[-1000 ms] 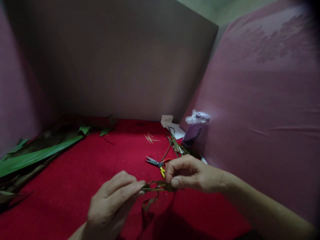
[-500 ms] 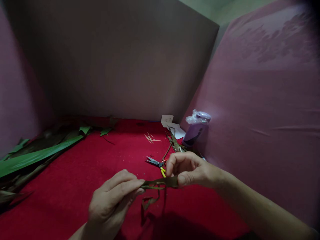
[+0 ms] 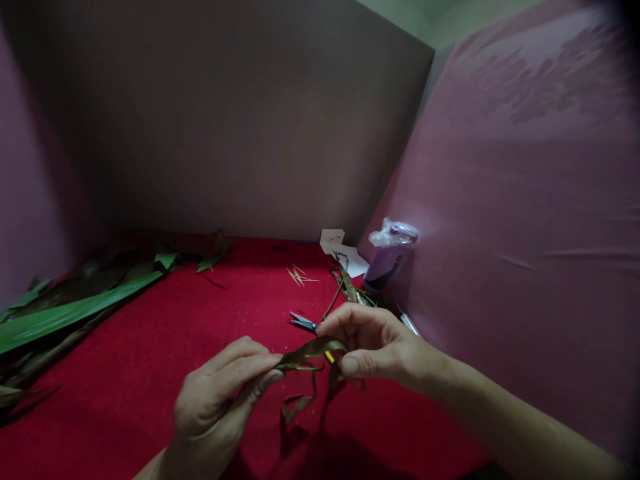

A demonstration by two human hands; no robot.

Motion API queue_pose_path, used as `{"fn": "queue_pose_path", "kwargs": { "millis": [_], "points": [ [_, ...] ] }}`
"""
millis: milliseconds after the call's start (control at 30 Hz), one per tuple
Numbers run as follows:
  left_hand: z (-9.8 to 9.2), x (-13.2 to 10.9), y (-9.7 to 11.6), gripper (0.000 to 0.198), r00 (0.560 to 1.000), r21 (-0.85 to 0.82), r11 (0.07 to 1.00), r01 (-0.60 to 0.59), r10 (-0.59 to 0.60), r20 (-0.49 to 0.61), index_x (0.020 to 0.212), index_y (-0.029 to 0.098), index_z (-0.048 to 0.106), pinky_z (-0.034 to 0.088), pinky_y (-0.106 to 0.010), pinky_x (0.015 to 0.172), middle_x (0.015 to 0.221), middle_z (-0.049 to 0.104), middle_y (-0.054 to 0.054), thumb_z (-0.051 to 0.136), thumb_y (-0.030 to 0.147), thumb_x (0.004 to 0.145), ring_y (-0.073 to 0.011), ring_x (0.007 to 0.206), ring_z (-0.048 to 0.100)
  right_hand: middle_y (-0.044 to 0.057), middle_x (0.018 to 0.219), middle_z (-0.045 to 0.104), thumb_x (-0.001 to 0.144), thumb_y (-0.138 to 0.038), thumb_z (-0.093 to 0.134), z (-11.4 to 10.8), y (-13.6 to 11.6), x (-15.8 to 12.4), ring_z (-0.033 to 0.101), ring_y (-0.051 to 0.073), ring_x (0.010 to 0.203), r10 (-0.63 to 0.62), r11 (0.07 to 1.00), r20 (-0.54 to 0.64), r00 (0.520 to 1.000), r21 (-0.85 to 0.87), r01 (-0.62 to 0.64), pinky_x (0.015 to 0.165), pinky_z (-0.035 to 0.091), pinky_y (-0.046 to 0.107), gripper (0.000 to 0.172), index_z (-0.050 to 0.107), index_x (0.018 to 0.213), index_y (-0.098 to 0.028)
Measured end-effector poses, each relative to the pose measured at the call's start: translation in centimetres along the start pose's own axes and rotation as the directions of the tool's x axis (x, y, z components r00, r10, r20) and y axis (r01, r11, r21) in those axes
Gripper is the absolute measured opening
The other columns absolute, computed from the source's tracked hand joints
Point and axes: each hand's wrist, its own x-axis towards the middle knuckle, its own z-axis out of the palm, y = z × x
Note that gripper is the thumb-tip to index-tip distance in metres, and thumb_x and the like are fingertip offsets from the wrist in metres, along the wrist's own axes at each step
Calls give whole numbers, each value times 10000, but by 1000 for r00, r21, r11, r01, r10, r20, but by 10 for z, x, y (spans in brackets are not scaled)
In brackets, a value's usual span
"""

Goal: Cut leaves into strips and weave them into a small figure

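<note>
Two-handed pinch on a brown leaf strip (image 3: 310, 349), just above the red bench (image 3: 200, 320): left end between thumb and fingertips of the left hand (image 3: 220, 393), right end inside the curled right hand (image 3: 380, 350). Loose tails below, perhaps touching the cloth. Just behind, small scissors (image 3: 304, 323); farther back, a purple bottle (image 3: 387, 263) in plastic wrap. Far left, long green leaves (image 3: 75, 310).

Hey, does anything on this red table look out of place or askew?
The purple bottle at the back right stands tilted, its top wrapped in clear plastic. Pale slivers lie scattered on the red cloth behind the scissors.
</note>
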Motion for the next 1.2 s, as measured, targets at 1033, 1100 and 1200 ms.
{"fn": "queue_pose_path", "kwargs": {
  "millis": [1033, 1100, 1200],
  "points": [
    [1, -1, 1, 291, 997, -24, 999, -36, 38, 63, 985, 172, 630, 523, -200, 586, 759, 633, -21, 596, 6, 748, -118, 680, 604, 33, 740, 643, 803, -95, 574, 24, 27, 4, 601, 121, 643, -602, 727, -180, 778, -526, 441, 576, 514, 240, 215, 719, 879, -235],
    [0, 0, 1, 282, 998, -9, 999, -37, 37, 59, 976, 174, 630, 523, -203, 595, 759, 635, -19, 602, 13, 747, -120, 686, 604, 38, 798, 602, 811, -82, 558, 24, 29, 4, 595, 112, 649, -620, 701, -162, 768, -555, 449, 564, 514, 232, 242, 715, 901, -243],
    [1, 0, 1, 276, 998, -15, 1000, -27, 28, 55, 968, 181, 626, 518, -206, 585, 744, 631, -12, 602, 15, 749, -118, 671, 599, 33, 803, 582, 818, -93, 556, 21, 29, 4, 582, 95, 599, -610, 707, -121, 783, -528, 470, 523, 503, 219, 245, 707, 926, -252]
  ]
}}
